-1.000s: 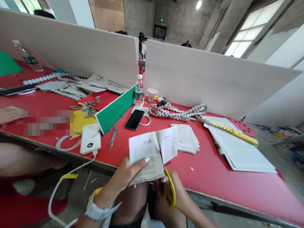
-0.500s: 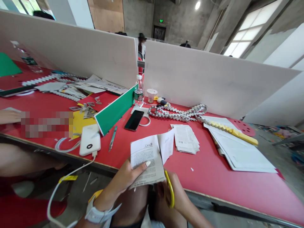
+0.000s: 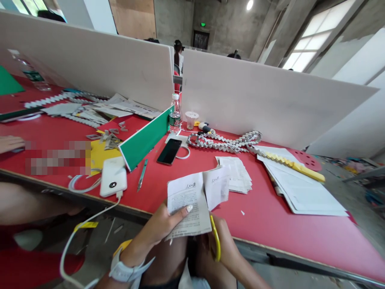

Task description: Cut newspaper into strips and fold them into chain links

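My left hand (image 3: 168, 222) grips a printed sheet of paper (image 3: 188, 204) over my lap, thumb lying across its front. A cut runs down the sheet, and its right-hand strip (image 3: 217, 186) leans away to the right. My right hand (image 3: 224, 235) is closed round the yellow handles of a pair of scissors (image 3: 215, 239) at the sheet's lower right edge; the blades are hidden behind the paper. Just beyond the strip, a stack of cut newspaper pieces (image 3: 239, 176) lies on the red table (image 3: 270, 224).
A phone (image 3: 169, 151), a craft knife (image 3: 142, 175) and a white power bank (image 3: 113, 176) lie to the left. Folded paper chains (image 3: 228, 141) and white sheets (image 3: 306, 192) lie right. A green divider (image 3: 147, 138) and bottle (image 3: 175, 116) stand behind. Another person's hand (image 3: 10, 143) rests far left.
The cut strip has swung further right and now overlaps the newspaper stack. The sheet has shifted slightly right. Both hands keep their hold.
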Demonstrator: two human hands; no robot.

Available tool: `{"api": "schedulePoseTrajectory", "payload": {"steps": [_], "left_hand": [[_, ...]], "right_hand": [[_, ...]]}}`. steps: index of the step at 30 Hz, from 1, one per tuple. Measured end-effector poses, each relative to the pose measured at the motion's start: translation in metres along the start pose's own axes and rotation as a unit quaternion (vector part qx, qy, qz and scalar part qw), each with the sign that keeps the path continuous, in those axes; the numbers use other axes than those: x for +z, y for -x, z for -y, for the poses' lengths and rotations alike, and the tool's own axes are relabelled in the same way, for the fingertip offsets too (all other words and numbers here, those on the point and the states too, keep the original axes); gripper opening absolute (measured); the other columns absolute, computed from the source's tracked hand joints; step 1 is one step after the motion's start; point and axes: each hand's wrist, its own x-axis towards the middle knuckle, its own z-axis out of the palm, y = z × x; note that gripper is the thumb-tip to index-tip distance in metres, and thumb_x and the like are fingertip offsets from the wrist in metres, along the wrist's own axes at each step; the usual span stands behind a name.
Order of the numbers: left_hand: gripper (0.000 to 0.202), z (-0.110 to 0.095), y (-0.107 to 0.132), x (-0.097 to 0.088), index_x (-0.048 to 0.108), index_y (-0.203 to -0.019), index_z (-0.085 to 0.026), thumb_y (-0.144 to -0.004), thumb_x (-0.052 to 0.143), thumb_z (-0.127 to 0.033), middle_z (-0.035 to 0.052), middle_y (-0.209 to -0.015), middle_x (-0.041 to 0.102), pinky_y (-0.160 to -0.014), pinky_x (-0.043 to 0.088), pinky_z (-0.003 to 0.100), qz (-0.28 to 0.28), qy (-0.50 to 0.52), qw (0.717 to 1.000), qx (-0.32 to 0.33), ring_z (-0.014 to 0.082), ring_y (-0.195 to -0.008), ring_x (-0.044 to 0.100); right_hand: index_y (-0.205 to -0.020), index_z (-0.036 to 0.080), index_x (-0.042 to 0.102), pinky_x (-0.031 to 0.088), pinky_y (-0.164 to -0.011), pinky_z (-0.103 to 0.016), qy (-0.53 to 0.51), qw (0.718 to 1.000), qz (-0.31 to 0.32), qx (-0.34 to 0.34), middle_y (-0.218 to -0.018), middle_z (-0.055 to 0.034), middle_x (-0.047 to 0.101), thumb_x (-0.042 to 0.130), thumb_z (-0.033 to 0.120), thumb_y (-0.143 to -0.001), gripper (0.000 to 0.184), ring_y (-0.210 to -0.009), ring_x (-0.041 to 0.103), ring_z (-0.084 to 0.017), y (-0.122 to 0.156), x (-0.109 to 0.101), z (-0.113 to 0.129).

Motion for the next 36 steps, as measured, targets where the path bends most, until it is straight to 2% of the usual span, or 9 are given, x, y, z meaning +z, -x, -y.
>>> {"api": "schedulePoseTrajectory", "payload": {"steps": [4, 7, 13, 17, 21, 24, 27, 31, 36], "left_hand": [[0.054, 0.002, 0.003, 0.001, 0.059, -0.122, -0.016, -0.075, 0.067, -0.042, 0.0109, -0.121, 0.063, -0.103, 0.042, 0.044, 0.010, 0.014, 1.000, -0.009, 0.0292, -0.118, 0.054], [0.053, 0.004, 0.004, 0.000, 0.060, -0.119, -0.015, -0.074, 0.067, -0.042, 0.0117, -0.120, 0.063, -0.103, 0.042, 0.046, 0.020, 0.020, 0.999, -0.018, 0.0299, -0.115, 0.055], [0.055, 0.003, 0.003, -0.002, 0.059, -0.120, -0.015, -0.073, 0.069, -0.041, 0.0116, -0.122, 0.062, -0.103, 0.041, 0.045, 0.025, 0.032, 0.999, -0.027, 0.0293, -0.117, 0.055], [0.057, 0.002, 0.003, -0.001, 0.059, -0.121, -0.016, -0.071, 0.071, -0.041, 0.0114, -0.121, 0.062, -0.104, 0.040, 0.045, 0.011, 0.020, 1.000, -0.014, 0.0301, -0.118, 0.054], [0.056, 0.002, 0.004, 0.000, 0.060, -0.120, -0.016, -0.072, 0.069, -0.042, 0.0111, -0.120, 0.063, -0.103, 0.041, 0.044, 0.025, 0.007, 1.000, -0.009, 0.0299, -0.117, 0.054], [0.051, 0.002, 0.007, -0.001, 0.061, -0.119, -0.016, -0.075, 0.066, -0.042, 0.0106, -0.122, 0.062, -0.102, 0.043, 0.042, 0.044, -0.011, 0.999, -0.007, 0.0284, -0.116, 0.055], [0.048, 0.003, 0.009, -0.004, 0.063, -0.116, -0.016, -0.076, 0.066, -0.042, 0.0108, -0.122, 0.062, -0.101, 0.044, 0.042, 0.051, -0.022, 0.998, -0.014, 0.0284, -0.114, 0.057], [0.049, 0.002, 0.007, -0.005, 0.061, -0.118, -0.017, -0.076, 0.066, -0.042, 0.0104, -0.122, 0.062, -0.102, 0.043, 0.043, 0.065, -0.012, 0.998, -0.014, 0.0283, -0.115, 0.056], [0.051, -0.001, 0.006, -0.002, 0.060, -0.119, -0.017, -0.075, 0.067, -0.041, 0.0105, -0.122, 0.062, -0.102, 0.043, 0.044, 0.065, 0.006, 0.998, -0.022, 0.0294, -0.115, 0.056]], "right_hand": [[-0.070, 0.018, 0.050, 0.035, -0.042, -0.022, -0.017, 0.999, -0.004, -0.042, -0.048, 0.0016, 0.049, 0.037, 0.061, -0.086, 0.047, -0.040, 0.044, -0.011, 0.002, 0.003, 0.003], [-0.070, 0.018, 0.050, 0.036, -0.044, -0.022, 0.009, 0.997, -0.004, -0.081, -0.051, 0.0008, 0.051, 0.040, 0.055, -0.087, 0.042, -0.045, 0.046, -0.011, 0.001, 0.001, 0.004], [-0.073, 0.017, 0.052, 0.034, -0.042, -0.019, 0.014, 1.000, -0.024, -0.009, -0.050, 0.0032, 0.049, 0.045, 0.042, -0.088, 0.030, -0.042, 0.045, -0.009, 0.000, 0.002, -0.005], [-0.071, 0.017, 0.051, 0.032, -0.037, -0.019, 0.006, 1.000, -0.017, -0.002, -0.048, 0.0026, 0.049, 0.043, 0.049, -0.087, 0.037, -0.039, 0.045, -0.010, 0.004, 0.005, -0.009], [-0.074, 0.017, 0.051, 0.034, -0.040, -0.021, -0.012, 0.998, -0.016, -0.061, -0.049, 0.0022, 0.049, 0.039, 0.054, -0.087, 0.041, -0.040, 0.043, -0.010, 0.004, 0.006, -0.005], [-0.082, 0.016, 0.054, 0.038, -0.045, -0.022, 0.029, 0.994, -0.015, -0.100, -0.053, 0.0013, 0.051, 0.041, 0.049, -0.087, 0.035, -0.045, 0.045, -0.011, 0.003, 0.003, 0.003], [-0.086, 0.016, 0.055, 0.042, -0.051, -0.023, 0.065, 0.993, -0.018, -0.094, -0.053, 0.0013, 0.053, 0.046, 0.040, -0.086, 0.025, -0.050, 0.049, -0.013, 0.003, -0.001, 0.008], [-0.084, 0.018, 0.054, 0.044, -0.055, -0.024, 0.081, 0.993, -0.023, -0.081, -0.052, 0.0019, 0.053, 0.050, 0.031, -0.083, 0.015, -0.054, 0.052, -0.015, 0.004, -0.001, 0.007], [-0.077, 0.017, 0.054, 0.042, -0.053, -0.023, 0.070, 0.994, -0.030, -0.084, -0.053, 0.0015, 0.054, 0.051, 0.026, -0.080, 0.009, -0.053, 0.050, -0.014, 0.004, 0.004, 0.000]]}}
